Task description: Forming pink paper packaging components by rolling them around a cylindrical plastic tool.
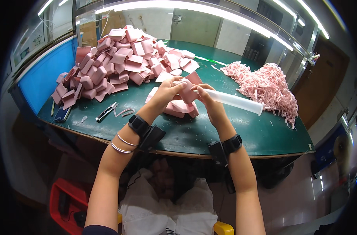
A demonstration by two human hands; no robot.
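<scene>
My left hand point(165, 95) is closed on a small pink moulded piece with a flap point(187, 92), held above the table. My right hand point(212, 105) is closed round the narrow end of a translucent white plastic tube point(235, 101), which points off to the right and has a flared rim. Its fingertips meet the right side of the pink piece; what lies between them is hidden. Just below my hands, a few more pink pieces point(179, 107) rest on the green table point(147, 131).
A big heap of pink pieces point(119, 58) covers the table's far left. Thin pink trimmings point(270, 88) are piled at the right. An open cutter knife point(107, 112), a curled pink strip point(124, 112) and a phone point(63, 113) lie near the front left edge. A blue panel point(47, 78) borders the left side.
</scene>
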